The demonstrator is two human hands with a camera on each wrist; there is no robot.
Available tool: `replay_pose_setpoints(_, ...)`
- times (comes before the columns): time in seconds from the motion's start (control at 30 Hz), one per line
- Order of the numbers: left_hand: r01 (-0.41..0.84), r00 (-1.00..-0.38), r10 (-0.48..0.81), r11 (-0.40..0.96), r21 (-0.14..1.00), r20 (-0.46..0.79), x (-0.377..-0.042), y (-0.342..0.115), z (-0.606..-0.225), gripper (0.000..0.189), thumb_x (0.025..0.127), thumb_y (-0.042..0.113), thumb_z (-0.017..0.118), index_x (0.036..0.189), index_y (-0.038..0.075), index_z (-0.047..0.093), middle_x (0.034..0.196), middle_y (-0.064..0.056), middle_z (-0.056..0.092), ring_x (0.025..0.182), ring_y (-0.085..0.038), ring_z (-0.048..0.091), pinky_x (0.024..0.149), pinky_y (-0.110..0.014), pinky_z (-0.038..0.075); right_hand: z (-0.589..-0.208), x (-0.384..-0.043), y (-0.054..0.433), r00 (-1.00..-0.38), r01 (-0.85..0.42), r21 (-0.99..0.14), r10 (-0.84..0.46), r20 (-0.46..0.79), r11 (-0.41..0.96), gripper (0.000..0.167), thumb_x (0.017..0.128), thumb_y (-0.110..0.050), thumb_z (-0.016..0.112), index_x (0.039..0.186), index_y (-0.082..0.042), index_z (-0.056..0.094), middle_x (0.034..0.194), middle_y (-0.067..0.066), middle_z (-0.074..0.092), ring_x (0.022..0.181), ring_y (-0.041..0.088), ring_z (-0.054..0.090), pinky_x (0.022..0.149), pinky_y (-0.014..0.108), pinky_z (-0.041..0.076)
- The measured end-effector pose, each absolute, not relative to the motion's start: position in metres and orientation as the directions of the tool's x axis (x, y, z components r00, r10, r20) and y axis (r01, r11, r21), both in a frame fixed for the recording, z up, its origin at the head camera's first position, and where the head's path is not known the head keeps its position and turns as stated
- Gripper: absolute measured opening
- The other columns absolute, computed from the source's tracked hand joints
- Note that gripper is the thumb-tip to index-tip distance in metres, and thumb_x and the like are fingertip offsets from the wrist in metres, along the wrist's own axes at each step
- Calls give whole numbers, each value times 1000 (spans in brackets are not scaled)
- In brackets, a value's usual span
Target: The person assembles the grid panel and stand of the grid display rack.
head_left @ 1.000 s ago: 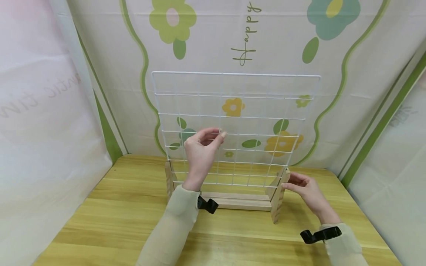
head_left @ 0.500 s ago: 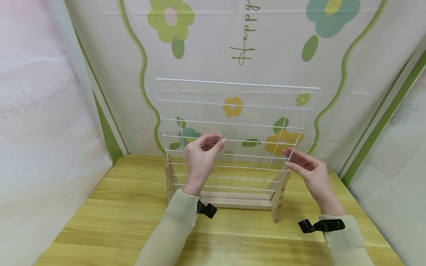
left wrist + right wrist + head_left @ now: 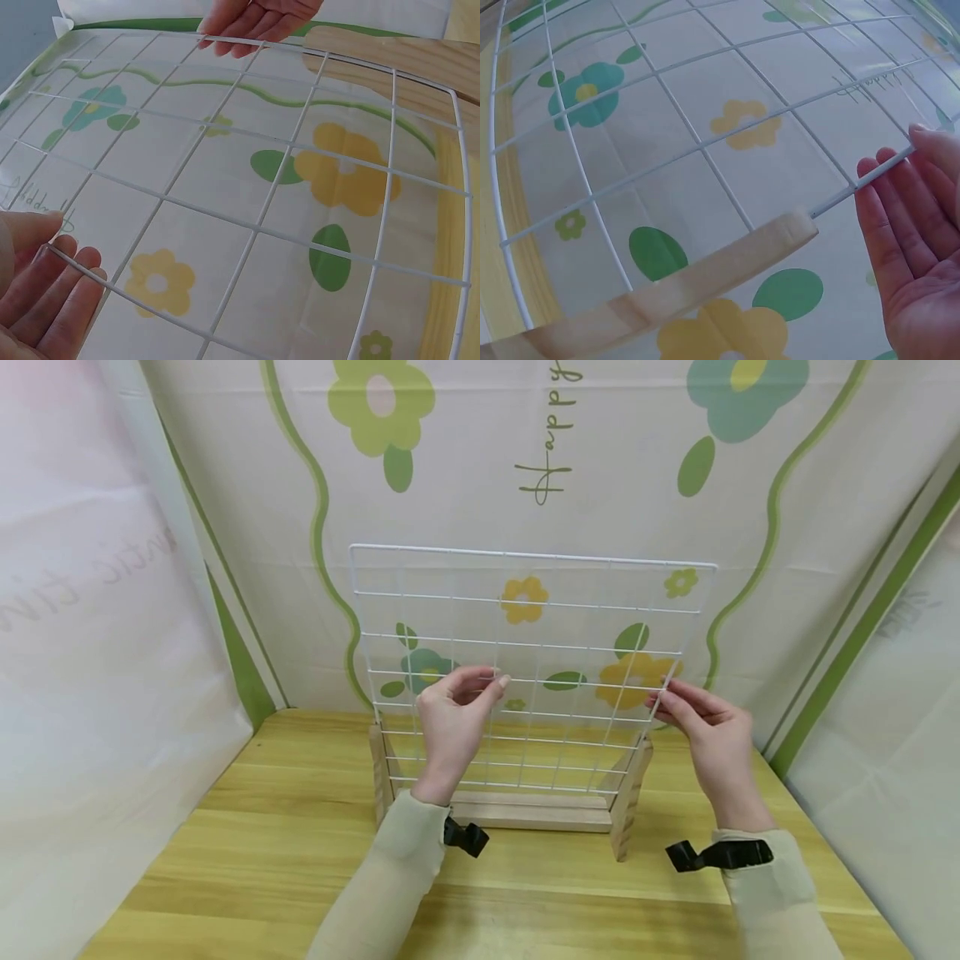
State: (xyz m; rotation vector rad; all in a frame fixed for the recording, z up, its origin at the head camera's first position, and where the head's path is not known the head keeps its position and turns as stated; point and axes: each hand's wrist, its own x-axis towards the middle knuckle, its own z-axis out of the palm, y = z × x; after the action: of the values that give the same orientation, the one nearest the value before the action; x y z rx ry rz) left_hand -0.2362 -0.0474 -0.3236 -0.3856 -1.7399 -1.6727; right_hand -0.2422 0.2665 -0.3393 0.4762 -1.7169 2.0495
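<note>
A white wire grid panel (image 3: 534,556) leans back in a wooden stand (image 3: 540,817), its lower edge between the two uprights. My left hand (image 3: 453,718) pinches a wire near the middle of the panel between thumb and fingers; the left wrist view shows this hand (image 3: 52,307) at the wire too. At the panel's right side, my right hand (image 3: 720,743) pinches the edge wire just above the right upright (image 3: 630,802). Close up in the right wrist view, thumb and fingers of that hand (image 3: 915,240) lie on the edge wire beyond the upright's tip (image 3: 795,229).
The stand is on a wood-grain table (image 3: 262,860). Behind it hangs a white cloth (image 3: 465,502) printed with flowers, and more cloth (image 3: 97,693) closes off the left side. Each wrist carries a black strap mount, one (image 3: 723,855) on the right sleeve.
My right hand has moved up from the right upright to the panel's edge and now pinches it. The panel's top has come lower, its right side most. The left hand keeps its pinch, slightly lower.
</note>
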Motion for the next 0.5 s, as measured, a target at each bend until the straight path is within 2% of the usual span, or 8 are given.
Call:
replay_pose_setpoints(0.17, 641, -720, -243, 126, 758, 650, -235, -47, -325, 19, 87, 15, 84, 99, 2, 79, 92, -11, 76, 78, -23, 72, 64, -21, 56, -336, -246, 266, -848, -529, -831, 93, 521, -172, 30, 95, -2, 70, 119, 16, 66, 97, 15, 76, 87, 23, 75, 80, 35, 59)
replay_pose_setpoints(0.5, 623, -732, -221, 167, 765, 644, -237, -50, -327, 18, 87, 17, 84, 100, 5, 79, 91, -3, 76, 78, -16, 72, 66, -25, 59, -336, -250, 267, -810, -587, -804, 56, 584, -95, 25, 96, 0, 69, 112, 19, 65, 97, 13, 75, 83, 21, 75, 76, 35, 60)
